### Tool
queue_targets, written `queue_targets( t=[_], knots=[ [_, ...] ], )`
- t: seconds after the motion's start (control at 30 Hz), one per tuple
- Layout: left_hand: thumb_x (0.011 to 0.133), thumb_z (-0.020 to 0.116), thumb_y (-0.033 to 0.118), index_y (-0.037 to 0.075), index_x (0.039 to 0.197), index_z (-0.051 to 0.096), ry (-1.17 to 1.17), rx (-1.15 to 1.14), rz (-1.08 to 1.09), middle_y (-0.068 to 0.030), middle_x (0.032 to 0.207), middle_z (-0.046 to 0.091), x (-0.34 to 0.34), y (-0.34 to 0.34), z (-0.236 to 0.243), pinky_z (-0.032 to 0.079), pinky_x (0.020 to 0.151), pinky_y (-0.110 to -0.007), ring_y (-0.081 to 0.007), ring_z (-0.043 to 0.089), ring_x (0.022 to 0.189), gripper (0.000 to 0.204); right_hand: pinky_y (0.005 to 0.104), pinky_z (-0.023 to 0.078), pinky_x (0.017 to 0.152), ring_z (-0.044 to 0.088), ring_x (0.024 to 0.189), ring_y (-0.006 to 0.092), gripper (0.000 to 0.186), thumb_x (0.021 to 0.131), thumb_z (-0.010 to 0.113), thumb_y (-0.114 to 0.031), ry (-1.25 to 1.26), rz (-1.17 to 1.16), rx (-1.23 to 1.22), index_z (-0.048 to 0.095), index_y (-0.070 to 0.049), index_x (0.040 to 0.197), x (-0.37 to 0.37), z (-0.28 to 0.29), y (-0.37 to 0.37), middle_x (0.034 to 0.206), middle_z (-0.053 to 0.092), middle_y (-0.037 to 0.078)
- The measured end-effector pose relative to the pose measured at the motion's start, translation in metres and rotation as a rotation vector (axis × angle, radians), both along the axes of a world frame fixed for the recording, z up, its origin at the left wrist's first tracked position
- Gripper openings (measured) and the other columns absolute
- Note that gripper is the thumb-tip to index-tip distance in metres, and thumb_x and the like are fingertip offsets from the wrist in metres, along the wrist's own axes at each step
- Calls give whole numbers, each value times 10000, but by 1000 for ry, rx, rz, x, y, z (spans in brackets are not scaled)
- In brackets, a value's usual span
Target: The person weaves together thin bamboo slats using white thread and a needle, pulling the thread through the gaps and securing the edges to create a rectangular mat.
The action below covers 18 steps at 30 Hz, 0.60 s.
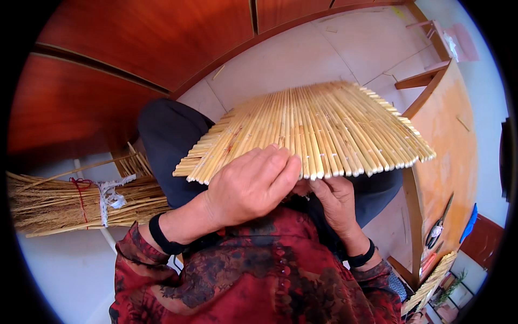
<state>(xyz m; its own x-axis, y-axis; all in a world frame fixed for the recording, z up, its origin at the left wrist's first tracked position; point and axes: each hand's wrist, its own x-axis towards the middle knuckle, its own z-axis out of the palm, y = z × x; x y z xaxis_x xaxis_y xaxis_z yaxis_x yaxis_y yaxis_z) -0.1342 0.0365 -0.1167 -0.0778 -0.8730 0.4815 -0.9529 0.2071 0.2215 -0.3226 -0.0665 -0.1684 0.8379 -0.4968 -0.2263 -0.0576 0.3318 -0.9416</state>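
Observation:
A mat of pale yellow stalks (318,129), laid side by side and stitched across in rows, lies over my lap with its cut ends toward me. My left hand (253,181) rests over its near edge, fingers curled down and pressed together on the stalk ends. Just to the right, my right hand (334,197) pinches the same edge from below, its thumb close under the stalk tips. Part of the right fingers is hidden beneath the mat. Whether a thread or a small tool is between my fingers cannot be made out.
On my left lies a bundle of long dry stalks (54,205), tied with red string and a white strip. A wooden table (450,124) on the right bears scissors (436,229) and a blue object (469,222). Red-brown cabinets (145,38) stand beyond the tiled floor (280,56).

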Motion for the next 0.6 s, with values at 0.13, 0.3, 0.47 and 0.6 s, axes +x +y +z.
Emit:
queue_targets(
  t=[0.13,0.3,0.47,0.6],
  knots=[
    [752,647,40,0,1039,605,94,90,13,-125,969,632,11,-20,-4,540,640,-341,-267,657,778,293,208,468,555,567,630,66,205,959,571,-127,134,-140,-15,632,14,1094,14,17,-3,815,614,31],
    [760,698,49,21,1036,566,234,214,96,-115,975,611,6,-43,-9,536,634,-368,-305,645,791,307,216,430,511,513,564,49,184,948,573,-110,237,-239,-183,642,-25,1096,19,22,-11,727,586,3],
    [783,680,69,56,1140,509,312,388,197,-135,1061,582,-1,-54,-18,521,712,-432,-368,614,889,396,235,422,506,499,535,57,172,936,582,-112,285,-316,-281,646,-45,1081,19,17,-16,643,559,4],
    [785,675,65,60,1154,493,302,460,192,-147,1067,574,-4,-55,-17,511,728,-450,-389,602,905,411,268,447,523,540,542,103,183,927,585,-120,369,-262,-319,635,-38,1083,15,15,-17,641,563,46]
  ],
)
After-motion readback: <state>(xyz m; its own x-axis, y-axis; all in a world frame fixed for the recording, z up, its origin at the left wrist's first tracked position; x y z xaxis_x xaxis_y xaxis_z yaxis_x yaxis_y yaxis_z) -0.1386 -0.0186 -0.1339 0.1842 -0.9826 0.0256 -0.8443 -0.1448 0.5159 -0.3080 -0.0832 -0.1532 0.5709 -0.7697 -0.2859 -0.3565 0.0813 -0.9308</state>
